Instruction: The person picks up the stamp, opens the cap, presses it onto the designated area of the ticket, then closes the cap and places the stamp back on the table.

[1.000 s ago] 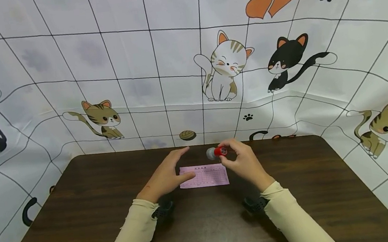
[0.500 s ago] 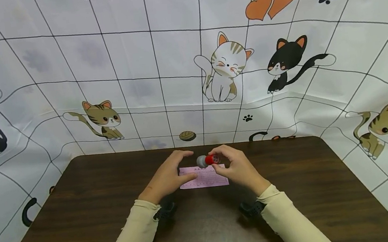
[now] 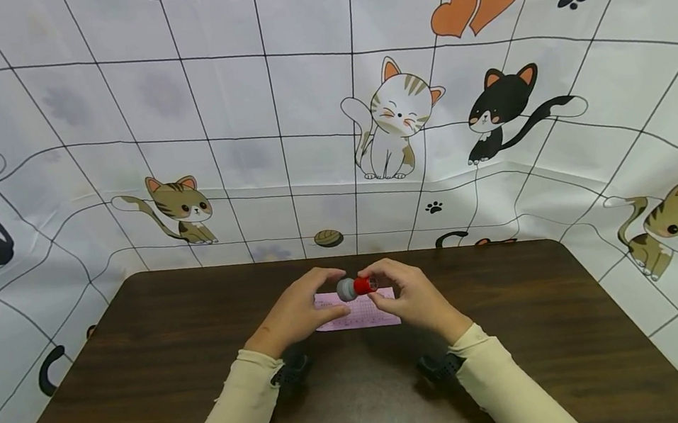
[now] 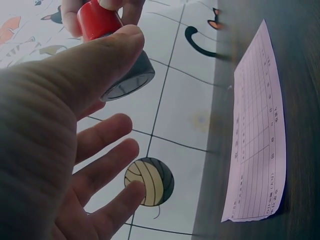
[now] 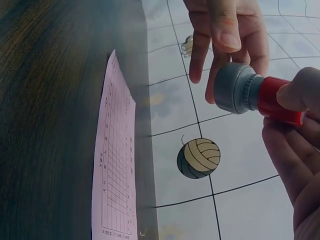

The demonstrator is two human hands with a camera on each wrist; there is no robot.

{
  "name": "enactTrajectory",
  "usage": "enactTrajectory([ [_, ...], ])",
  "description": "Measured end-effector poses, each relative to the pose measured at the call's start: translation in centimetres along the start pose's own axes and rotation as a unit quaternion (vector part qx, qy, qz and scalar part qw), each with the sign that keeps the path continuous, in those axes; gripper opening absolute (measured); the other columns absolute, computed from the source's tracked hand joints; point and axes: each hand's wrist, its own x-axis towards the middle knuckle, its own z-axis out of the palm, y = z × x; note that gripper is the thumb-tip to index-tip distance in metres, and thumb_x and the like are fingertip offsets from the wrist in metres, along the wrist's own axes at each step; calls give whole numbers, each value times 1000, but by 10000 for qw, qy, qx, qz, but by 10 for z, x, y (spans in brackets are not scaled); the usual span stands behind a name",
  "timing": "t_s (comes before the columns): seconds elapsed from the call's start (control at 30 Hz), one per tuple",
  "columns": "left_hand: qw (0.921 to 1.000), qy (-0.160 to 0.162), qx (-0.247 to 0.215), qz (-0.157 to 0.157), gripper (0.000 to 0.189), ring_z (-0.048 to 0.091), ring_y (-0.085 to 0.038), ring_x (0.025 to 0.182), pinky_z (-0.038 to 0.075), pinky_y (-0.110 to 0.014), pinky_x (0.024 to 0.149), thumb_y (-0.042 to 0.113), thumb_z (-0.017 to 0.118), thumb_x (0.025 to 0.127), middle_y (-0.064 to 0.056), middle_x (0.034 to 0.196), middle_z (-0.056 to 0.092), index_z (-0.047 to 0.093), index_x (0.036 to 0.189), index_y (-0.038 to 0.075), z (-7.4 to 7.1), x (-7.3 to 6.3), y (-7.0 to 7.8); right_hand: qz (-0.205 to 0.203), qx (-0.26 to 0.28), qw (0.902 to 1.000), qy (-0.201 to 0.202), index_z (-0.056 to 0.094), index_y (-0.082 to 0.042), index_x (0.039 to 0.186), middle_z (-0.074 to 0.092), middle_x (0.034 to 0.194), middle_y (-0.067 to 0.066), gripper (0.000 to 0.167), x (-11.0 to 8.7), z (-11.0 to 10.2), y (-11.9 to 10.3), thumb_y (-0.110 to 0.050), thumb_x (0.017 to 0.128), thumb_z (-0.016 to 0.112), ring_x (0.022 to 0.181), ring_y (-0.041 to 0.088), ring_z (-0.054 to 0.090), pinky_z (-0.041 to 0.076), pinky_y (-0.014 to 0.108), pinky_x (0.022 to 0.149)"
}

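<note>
Red-and-grey cylinder (image 3: 357, 288): one; held in the air above the counter (image 3: 365, 408), between the two hands.
Long axis: laid crosswise and roughly level in the head view; the broad grey end (image 5: 234, 89) is pointed to the person's left, the red end (image 5: 281, 100) to the right.
Right hand (image 3: 420, 299): gripping; the red end is pinched between thumb and fingers.
Left hand (image 3: 296, 312): fingers loosely spread, thumb held apart; nothing is gripped. Contact with the grey end cannot be told.
Key relation: the grey end is faced toward the gap between left thumb and forefinger, just beside their tips; the right hand is nearer, being in contact.
Pink slip (image 3: 361, 317): one, printed with a grid; laid on the counter, overlapped by the cylinder in the head view.
Backdrop (image 3: 318, 150): white, line-ruled, cat-printed; hung behind the counter.
</note>
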Motion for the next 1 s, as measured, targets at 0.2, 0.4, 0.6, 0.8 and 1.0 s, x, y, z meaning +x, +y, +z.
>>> enactTrajectory([
  [0.2, 9999, 28, 70, 154, 57, 58, -31, 133, 46, -55, 110, 29, 85, 88, -2, 140, 63, 63, 139, 19, 1, 1, 1, -45, 2, 9999, -95, 68, -10, 124, 70, 119, 3, 38, -1, 0, 0, 4, 90, 75, 105, 20, 73, 61, 35, 88],
  [0.4, 9995, 68, 179, 236, 52, 62, -26, 128, 48, -51, 109, 29, 84, 88, 1, 136, 65, 65, 136, 19, 1, 1, 1, -159, 138, 9997, -124, 68, -8, 125, 71, 119, 5, 37, 0, -1, -2, 4, 91, 75, 107, 21, 73, 60, 35, 91],
  [0.6, 9993, 118, 280, 217, 46, 64, -24, 124, 50, -51, 107, 28, 85, 88, 2, 129, 69, 68, 130, 20, 0, 0, 2, -107, 234, 9989, -403, 66, -6, 126, 70, 120, 6, 38, 2, -1, -3, 5, 91, 74, 110, 22, 71, 57, 39, 97],
  [0.8, 9979, 296, 550, 166, 43, 66, -23, 119, 53, -50, 104, 29, 86, 87, 3, 125, 70, 71, 127, 21, 0, -1, 1, 237, -597, 9959, -644, 59, -6, 138, 67, 127, 7, 51, 3, 0, -5, -9, 91, 79, 109, 20, 69, 57, 41, 98],
  [1.0, 9973, 351, 621, 159, 42, 67, -23, 116, 54, -49, 102, 28, 86, 86, 3, 124, 70, 71, 125, 21, 1, -1, 3, 488, -1047, 9911, -667, 65, -5, 133, 72, 118, 6, 45, -1, -1, -6, -17, 93, 80, 100, 20, 70, 61, 42, 90],
])
